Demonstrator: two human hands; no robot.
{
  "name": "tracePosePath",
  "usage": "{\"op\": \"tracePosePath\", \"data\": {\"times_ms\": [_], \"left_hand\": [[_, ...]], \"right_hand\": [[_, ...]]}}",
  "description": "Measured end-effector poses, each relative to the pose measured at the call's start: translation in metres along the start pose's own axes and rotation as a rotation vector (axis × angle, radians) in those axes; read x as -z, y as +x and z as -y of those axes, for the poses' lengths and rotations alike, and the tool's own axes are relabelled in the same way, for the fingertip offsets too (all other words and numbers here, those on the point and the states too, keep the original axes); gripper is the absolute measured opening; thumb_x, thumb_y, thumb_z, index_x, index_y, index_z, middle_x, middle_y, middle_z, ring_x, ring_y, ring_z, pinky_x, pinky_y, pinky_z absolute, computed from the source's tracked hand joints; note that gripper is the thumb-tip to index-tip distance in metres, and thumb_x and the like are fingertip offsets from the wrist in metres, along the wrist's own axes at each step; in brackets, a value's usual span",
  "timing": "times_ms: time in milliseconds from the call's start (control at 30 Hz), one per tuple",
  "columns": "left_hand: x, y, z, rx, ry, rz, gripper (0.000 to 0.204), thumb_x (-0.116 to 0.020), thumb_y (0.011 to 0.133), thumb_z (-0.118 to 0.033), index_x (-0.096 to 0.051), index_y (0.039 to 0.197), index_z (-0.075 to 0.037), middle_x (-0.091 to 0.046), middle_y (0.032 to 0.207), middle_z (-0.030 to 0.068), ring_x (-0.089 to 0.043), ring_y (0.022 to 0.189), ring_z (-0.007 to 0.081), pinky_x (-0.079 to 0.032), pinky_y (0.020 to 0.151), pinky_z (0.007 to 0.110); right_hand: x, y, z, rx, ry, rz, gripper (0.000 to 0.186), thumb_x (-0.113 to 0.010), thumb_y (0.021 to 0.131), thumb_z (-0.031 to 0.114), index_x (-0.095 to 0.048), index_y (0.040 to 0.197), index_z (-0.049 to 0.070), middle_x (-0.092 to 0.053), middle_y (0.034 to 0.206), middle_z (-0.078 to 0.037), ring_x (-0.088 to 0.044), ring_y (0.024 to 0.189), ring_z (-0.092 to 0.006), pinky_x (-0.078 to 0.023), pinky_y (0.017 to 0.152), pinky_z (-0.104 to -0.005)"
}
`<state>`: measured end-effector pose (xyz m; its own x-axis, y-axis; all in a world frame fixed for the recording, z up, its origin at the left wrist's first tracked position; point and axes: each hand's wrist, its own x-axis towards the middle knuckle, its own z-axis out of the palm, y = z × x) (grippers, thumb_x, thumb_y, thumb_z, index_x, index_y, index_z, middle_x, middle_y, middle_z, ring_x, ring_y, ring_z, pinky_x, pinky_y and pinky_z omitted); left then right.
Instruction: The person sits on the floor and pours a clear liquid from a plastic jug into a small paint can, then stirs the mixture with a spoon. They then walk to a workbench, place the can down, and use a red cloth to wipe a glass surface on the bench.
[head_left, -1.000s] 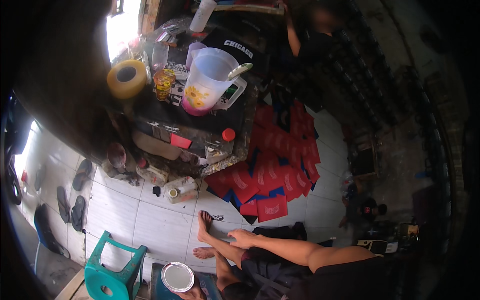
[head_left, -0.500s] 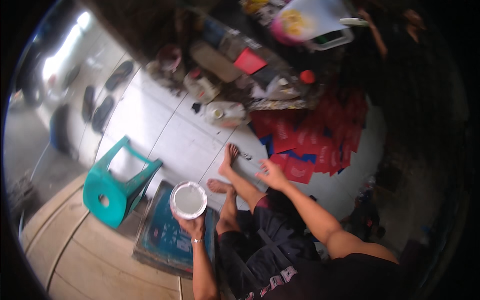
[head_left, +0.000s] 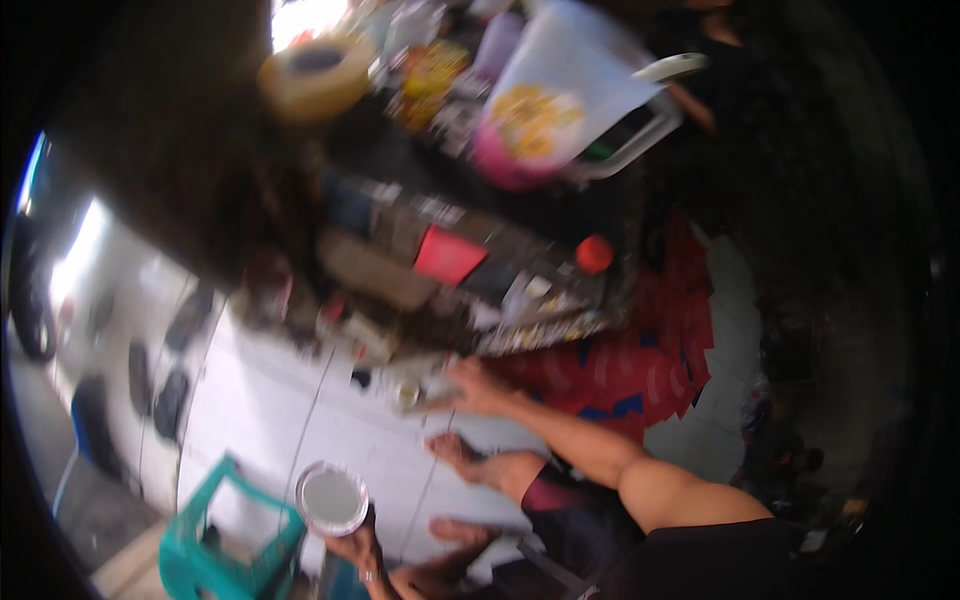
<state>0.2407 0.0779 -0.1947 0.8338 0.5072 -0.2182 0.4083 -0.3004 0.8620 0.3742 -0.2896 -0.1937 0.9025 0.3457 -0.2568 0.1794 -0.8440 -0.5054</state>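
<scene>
My left hand (head_left: 355, 540) holds a round tin (head_left: 332, 497) with a silvery rim and pale grey top, low in the picture. My right hand (head_left: 477, 387) reaches out with fingers apart in front of a translucent plastic jerrycan (head_left: 405, 393) on the floor beside a cluttered work table (head_left: 620, 300); I cannot tell if they touch. On the table stand a large pitcher (head_left: 540, 110) with a flower print and a roll of yellowish tape (head_left: 305, 90). A red cap (head_left: 594, 254) shows near the table's edge. The picture is blurred by motion.
Red and blue printed pieces (head_left: 660, 370) cover the tiled floor beside the table. A teal plastic stool (head_left: 195, 540) stands at lower left, with sandals (head_left: 170, 400) farther left. Another person (head_left: 705, 40) in dark clothing is at the top right, partly hidden.
My right arm has risen from near my knee toward the jerrycan at the table's foot. The tin stays in my left hand. My view has swung about, shifting the table and stool within it.
</scene>
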Motion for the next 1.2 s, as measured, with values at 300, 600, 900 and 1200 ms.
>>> {"op": "tracePosePath", "data": {"times_ms": [300,600,900,1200], "left_hand": [[-0.082,0.092,-0.005,-0.196,-0.115,0.044,0.096,-0.095,0.062,-0.019,-0.048,0.143,0.001,-0.061,0.134,0.0175,-0.061,0.122,0.0329,-0.047,0.108,0.042],[-0.076,0.106,0.036,-0.2,-0.147,-0.048,0.093,-0.094,0.061,-0.019,-0.049,0.14,0.001,-0.062,0.131,0.0178,-0.062,0.12,0.0324,-0.047,0.107,0.043],[-0.036,0.089,0.011,-0.128,-0.09,-0.084,0.098,-0.096,0.061,-0.022,-0.046,0.143,-0.001,-0.061,0.13,0.0209,-0.062,0.12,0.0364,-0.046,0.107,0.043],[-0.056,0.129,0.002,-0.299,-0.118,-0.212,0.096,-0.098,0.062,-0.025,-0.047,0.139,0.0,-0.063,0.126,0.0175,-0.063,0.115,0.0348,-0.049,0.103,0.043]], "right_hand": [[-0.043,0.04,-0.053,0.239,0.026,-0.004,0.06,-0.083,0.075,0.032,-0.068,0.129,0.012,-0.072,0.121,-0.012,-0.061,0.119,-0.0317,-0.041,0.102,-0.0445],[-0.066,0.052,-0.06,0.272,0.449,-0.255,0.052,-0.085,0.068,0.015,-0.074,0.12,0.016,-0.075,0.116,-0.01,-0.069,0.107,-0.033,-0.052,0.099,-0.0435],[-0.068,0.049,-0.062,0.216,0.295,-0.204,0.053,-0.085,0.068,0.027,-0.076,0.119,0.02,-0.076,0.11,-0.01,-0.068,0.103,-0.0342,-0.05,0.098,-0.0435],[-0.078,0.052,-0.06,0.203,0.247,-0.289,0.054,-0.09,0.064,0.031,-0.078,0.117,0.024,-0.077,0.11,-0.005,-0.067,0.102,-0.0323,-0.051,0.098,-0.0433]]}}
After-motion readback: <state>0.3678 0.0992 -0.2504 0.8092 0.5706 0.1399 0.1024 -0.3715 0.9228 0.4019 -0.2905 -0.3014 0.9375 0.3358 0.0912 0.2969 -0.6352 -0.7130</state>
